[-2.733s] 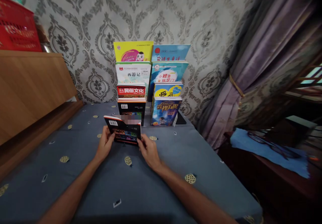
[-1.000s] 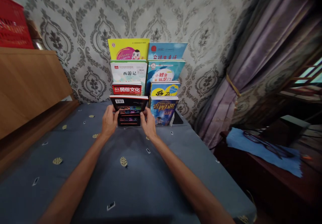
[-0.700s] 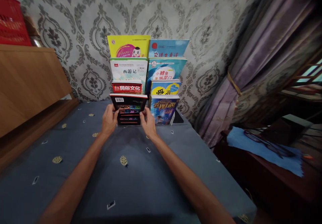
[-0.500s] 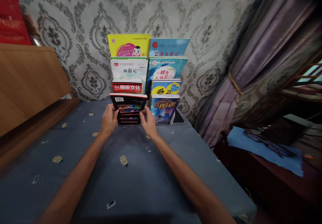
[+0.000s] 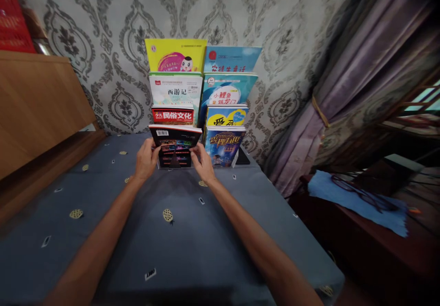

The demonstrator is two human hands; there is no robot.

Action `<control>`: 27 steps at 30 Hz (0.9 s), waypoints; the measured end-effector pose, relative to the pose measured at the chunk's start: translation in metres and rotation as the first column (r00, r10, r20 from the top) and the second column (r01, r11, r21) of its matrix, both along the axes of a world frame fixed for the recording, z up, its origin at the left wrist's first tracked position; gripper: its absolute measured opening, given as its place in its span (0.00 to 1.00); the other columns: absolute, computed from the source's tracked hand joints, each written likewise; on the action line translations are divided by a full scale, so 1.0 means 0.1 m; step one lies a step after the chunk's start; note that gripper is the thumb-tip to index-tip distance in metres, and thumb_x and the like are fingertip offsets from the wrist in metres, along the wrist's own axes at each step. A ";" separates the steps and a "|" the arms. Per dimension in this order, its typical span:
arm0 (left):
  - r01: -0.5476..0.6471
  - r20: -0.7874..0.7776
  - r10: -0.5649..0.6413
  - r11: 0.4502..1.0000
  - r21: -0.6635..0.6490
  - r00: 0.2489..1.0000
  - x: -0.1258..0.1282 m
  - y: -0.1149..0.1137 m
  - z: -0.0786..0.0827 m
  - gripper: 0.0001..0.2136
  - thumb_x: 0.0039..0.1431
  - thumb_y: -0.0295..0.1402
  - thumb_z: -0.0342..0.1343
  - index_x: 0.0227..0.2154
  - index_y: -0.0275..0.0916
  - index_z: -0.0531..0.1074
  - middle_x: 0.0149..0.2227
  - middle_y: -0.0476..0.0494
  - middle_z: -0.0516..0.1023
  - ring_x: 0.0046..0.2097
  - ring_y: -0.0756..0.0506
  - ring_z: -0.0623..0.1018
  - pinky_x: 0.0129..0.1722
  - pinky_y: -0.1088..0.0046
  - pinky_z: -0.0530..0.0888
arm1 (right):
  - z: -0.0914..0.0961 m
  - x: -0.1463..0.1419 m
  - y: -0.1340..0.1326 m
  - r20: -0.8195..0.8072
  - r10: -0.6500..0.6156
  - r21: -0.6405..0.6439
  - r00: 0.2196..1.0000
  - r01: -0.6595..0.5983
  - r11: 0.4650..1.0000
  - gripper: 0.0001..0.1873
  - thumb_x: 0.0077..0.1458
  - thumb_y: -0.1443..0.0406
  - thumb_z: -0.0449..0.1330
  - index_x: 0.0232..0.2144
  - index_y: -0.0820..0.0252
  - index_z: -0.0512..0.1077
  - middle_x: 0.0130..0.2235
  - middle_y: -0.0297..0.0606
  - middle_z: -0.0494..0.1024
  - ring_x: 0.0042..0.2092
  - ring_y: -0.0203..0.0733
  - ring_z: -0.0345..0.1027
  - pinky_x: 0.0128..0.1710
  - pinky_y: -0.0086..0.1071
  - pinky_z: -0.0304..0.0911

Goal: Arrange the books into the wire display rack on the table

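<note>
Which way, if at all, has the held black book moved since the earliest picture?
Yes: judged against the dark-blue book at front right, the held black book has moved forward and slightly right.

The left hand and right hand are held near each other, thumbs inward and fingers bent, the bare forearms diverging behind them.

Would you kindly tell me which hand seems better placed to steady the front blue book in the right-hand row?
Probably the right hand: it holds the black book's edge nearer that front blue book; the left hand holds the opposite edge.
</note>
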State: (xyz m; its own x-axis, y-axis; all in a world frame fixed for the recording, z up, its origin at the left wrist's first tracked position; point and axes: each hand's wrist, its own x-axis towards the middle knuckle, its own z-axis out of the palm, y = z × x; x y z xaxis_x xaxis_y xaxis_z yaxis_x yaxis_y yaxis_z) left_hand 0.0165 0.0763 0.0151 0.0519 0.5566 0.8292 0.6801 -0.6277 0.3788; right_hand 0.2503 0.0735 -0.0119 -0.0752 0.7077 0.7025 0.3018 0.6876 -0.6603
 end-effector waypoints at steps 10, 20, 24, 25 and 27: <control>0.030 -0.049 -0.030 1.000 0.006 0.998 -0.03 0.00 -0.02 0.09 0.68 0.38 0.49 0.45 0.41 0.68 0.38 0.45 0.73 0.40 0.45 0.74 0.41 0.68 0.74 | -0.05 0.08 0.06 0.022 0.067 -0.069 0.997 -0.066 0.995 0.16 0.66 0.57 0.50 0.53 0.54 0.62 0.47 0.44 0.78 0.48 0.47 0.73 0.51 0.45 0.67; 0.012 -0.027 -0.012 1.000 0.003 1.000 -0.02 0.03 -0.04 0.09 0.68 0.40 0.49 0.43 0.42 0.68 0.36 0.46 0.73 0.38 0.45 0.74 0.41 0.68 0.73 | -0.10 0.07 0.10 0.036 0.055 -0.093 0.998 -0.052 0.994 0.21 0.65 0.59 0.52 0.58 0.54 0.60 0.46 0.43 0.79 0.47 0.47 0.74 0.51 0.45 0.68; 0.010 -0.020 -0.010 1.000 -0.018 1.000 -0.03 0.06 -0.05 0.09 0.67 0.39 0.49 0.43 0.42 0.68 0.36 0.46 0.73 0.38 0.45 0.74 0.40 0.68 0.72 | -0.11 0.05 0.11 0.044 0.034 -0.098 0.998 -0.030 0.995 0.24 0.64 0.58 0.53 0.60 0.55 0.60 0.45 0.42 0.79 0.46 0.47 0.74 0.51 0.46 0.67; 0.008 -0.020 -0.008 1.000 -0.026 1.000 -0.04 0.07 -0.06 0.09 0.67 0.39 0.49 0.44 0.42 0.68 0.36 0.46 0.73 0.38 0.45 0.74 0.40 0.68 0.72 | -0.11 0.04 0.11 0.048 0.030 -0.098 0.998 -0.026 0.995 0.24 0.63 0.58 0.53 0.60 0.56 0.60 0.44 0.42 0.79 0.45 0.47 0.74 0.51 0.46 0.67; 0.010 -0.019 -0.011 0.999 -0.038 1.000 -0.04 0.09 -0.07 0.08 0.67 0.38 0.49 0.44 0.42 0.68 0.36 0.46 0.73 0.38 0.45 0.74 0.40 0.68 0.72 | -0.11 0.03 0.10 0.056 0.025 -0.100 0.998 -0.019 0.995 0.25 0.63 0.59 0.53 0.60 0.57 0.60 0.43 0.42 0.79 0.44 0.47 0.74 0.50 0.46 0.68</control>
State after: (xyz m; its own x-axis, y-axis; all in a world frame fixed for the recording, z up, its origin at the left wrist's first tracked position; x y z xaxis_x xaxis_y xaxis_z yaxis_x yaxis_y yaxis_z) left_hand 0.0124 0.0853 0.0086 0.0736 0.5870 0.8062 0.6811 -0.6201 0.3893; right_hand 0.2530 0.0830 -0.0231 -0.1293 0.7716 0.6228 0.3263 0.6262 -0.7081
